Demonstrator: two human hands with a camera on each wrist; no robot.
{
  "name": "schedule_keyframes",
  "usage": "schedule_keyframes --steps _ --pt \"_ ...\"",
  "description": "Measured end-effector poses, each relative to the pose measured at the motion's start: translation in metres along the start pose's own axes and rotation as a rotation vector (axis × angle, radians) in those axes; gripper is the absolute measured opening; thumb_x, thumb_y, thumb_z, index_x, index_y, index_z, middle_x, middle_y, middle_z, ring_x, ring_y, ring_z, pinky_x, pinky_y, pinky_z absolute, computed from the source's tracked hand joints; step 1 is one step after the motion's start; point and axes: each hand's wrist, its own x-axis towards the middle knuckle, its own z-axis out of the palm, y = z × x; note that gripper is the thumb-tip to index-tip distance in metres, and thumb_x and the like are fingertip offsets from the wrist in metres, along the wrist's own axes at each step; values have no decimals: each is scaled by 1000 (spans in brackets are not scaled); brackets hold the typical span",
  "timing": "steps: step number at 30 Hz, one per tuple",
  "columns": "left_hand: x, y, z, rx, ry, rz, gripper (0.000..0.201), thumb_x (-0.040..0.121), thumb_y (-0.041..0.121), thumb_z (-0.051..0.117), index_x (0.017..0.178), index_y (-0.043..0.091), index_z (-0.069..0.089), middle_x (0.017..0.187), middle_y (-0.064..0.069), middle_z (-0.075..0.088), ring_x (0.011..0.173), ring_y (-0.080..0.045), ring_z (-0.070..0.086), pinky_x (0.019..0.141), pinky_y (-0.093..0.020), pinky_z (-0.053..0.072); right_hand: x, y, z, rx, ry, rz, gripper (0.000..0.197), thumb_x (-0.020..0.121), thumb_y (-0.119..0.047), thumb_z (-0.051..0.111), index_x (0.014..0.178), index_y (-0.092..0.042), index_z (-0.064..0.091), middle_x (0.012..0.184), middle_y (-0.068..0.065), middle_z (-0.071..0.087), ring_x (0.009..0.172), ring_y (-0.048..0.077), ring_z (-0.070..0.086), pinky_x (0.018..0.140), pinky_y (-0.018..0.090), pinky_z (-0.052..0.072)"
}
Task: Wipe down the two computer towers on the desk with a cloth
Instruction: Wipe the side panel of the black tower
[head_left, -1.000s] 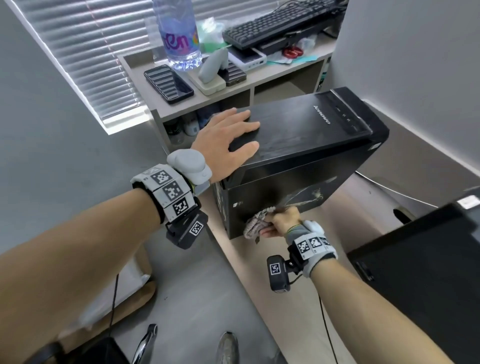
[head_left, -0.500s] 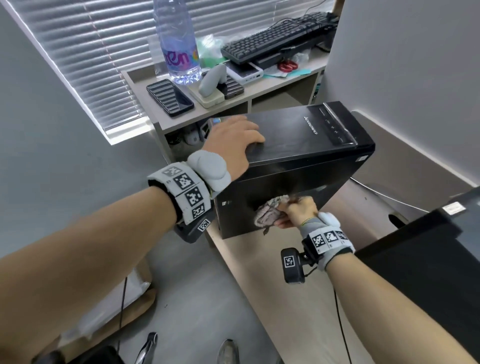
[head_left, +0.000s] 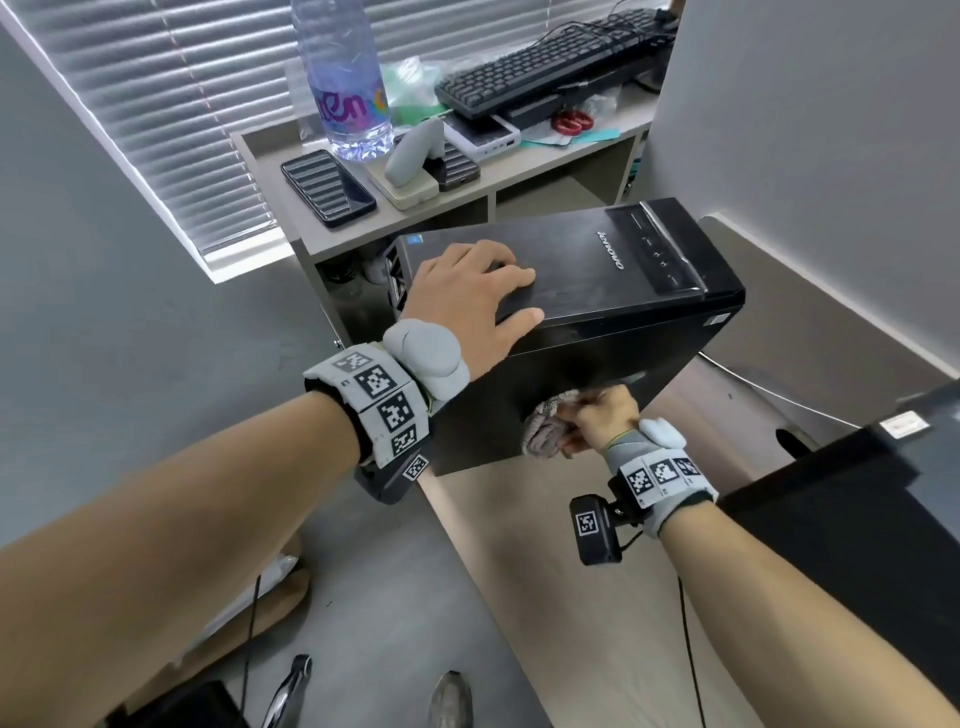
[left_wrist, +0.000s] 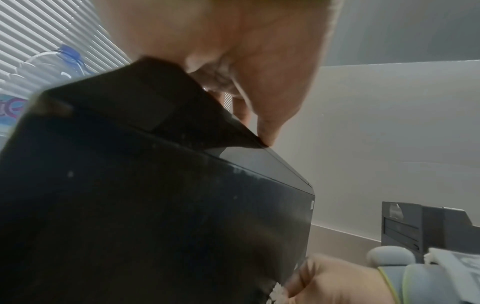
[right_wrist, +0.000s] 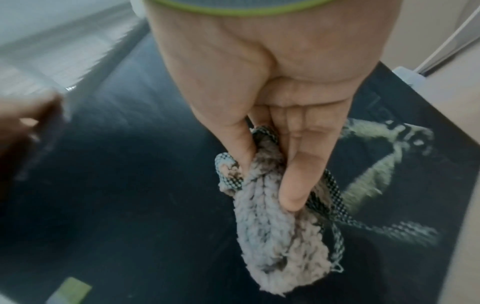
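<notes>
Black tower (head_left: 597, 291) mid-frame on bench (head_left: 571, 597). Left hand (head_left: 467, 296) flat on top, grip wide, bracing. Right hand (head_left: 597, 415) grip bunched round cloth (head_left: 545, 431) against side panel. Best: long overlapping strokes, steady pressure, tower kept braced.

Office or IT workspace, judging by the gear: black desktop PC tower (head_left: 597, 291) on a beige worktop (head_left: 561, 571) w/ a 2nd dark tower (head_left: 857, 530) at the right edge. Low shelf unit (head_left: 467, 197) behind carries a black keyboard (head_left: 545, 67), phone (head_left: 328, 188), small white box device (head_left: 480, 134), big water bottle (head_left: 345, 78) & red tape roll (head_left: 572, 123). Plain grey walls, grey floor (head_left: 156, 322), window w/ white slatted blinds (head_left: 171, 93) — nothing domestic.
</notes>
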Motion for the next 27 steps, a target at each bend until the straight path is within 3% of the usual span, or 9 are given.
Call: schedule_keyframes --steps 3,5,9,12,15,18,21,27 --pt "4 0 -1 -23 -1 -33 46 90 57 50 126 30 61 126 11 54 122 -19 47 101 -38 35 3 1 -2 39 -23 -14 9 84 -2 66 76 -3 63 61 23 65 47 30 65 48 37 58" --pt "5 1 -2 -25 -19 -44 46 90 58 51 127 32 61 127 12 53 123 -18 45 102 -37 33 6 6 -5 51 -28 19 4 84 1 66 81 -1 64 65 23 65 47 31 65 48 39 58" --pt "1 1 -1 -21 -18 -51 47 90 58 51 128 31 60 127 12 53 123 -17 45 102 -36 32 11 6 -12 115 35 22 13 85 -1 65 73 -3 63 64 25 65 47 32 64 49 40 58" --pt "1 1 -2 -21 -9 -66 48 89 58 51 127 31 61 127 13 53 122 -16 46 101 -36 32 6 6 -7 132 -24 -3 16 91 -3 58 75 -5 61 64 25 64 49 30 64 46 33 56" --pt "0 3 -3 -23 -24 -66 48 90 58 51 128 31 60 127 13 53 122 -16 45 101 -36 33 10 10 -21 147 25 26 14 89 2 59 76 0 59 62 25 61 39 28 60 40 33 54" --pt "-1 3 -3 -24 -25 -74 47 90 58 51 128 32 60 127 12 53 122 -16 45 101 -36 33 14 5 -31 200 64 24 19 89 3 58 71 2 55 63 24 60 41 28 60 39 33 53" --pt "0 4 -4 -32 -38 -81 48 90 58 51 129 32 60 128 13 52 123 -16 44 102 -35 31 6 2 -12 185 -21 22 19 91 1 57 73 1 57 65 26 62 47 29 63 41 32 55" --pt "0 2 1 -23 -4 -81 47 90 58 51 128 32 61 125 14 53 119 -14 46 100 -31 32 13 27 62 154 -176 97 16 89 3 59 74 7 60 65 26 63 37 24 61 39 30 54"
